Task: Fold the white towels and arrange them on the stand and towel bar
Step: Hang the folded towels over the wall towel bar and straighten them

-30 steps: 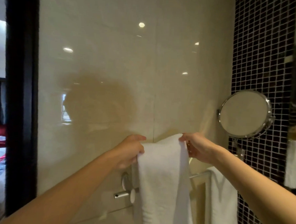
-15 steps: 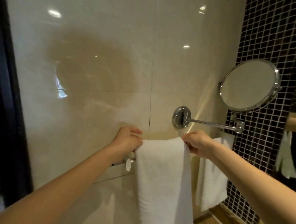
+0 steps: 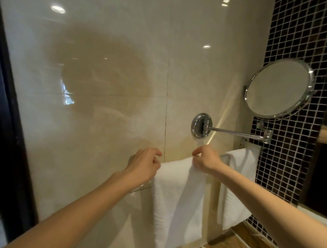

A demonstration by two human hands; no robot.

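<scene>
A folded white towel hangs over the towel bar on the glossy beige wall. My left hand pinches its top left corner, and my right hand pinches its top right corner, both at the height of the bar. A second white towel hangs on the same bar further right, untouched. Most of the bar is hidden under the towels and my hands.
A round chrome mirror juts out on a swing arm just above the bar on the right. Dark mosaic tiles cover the right wall. A dark door frame borders the left. A wooden counter lies below.
My hands have lowered the towel from above the bar onto it. The view has tilted down, showing the mirror arm and the towel's lower edge.
</scene>
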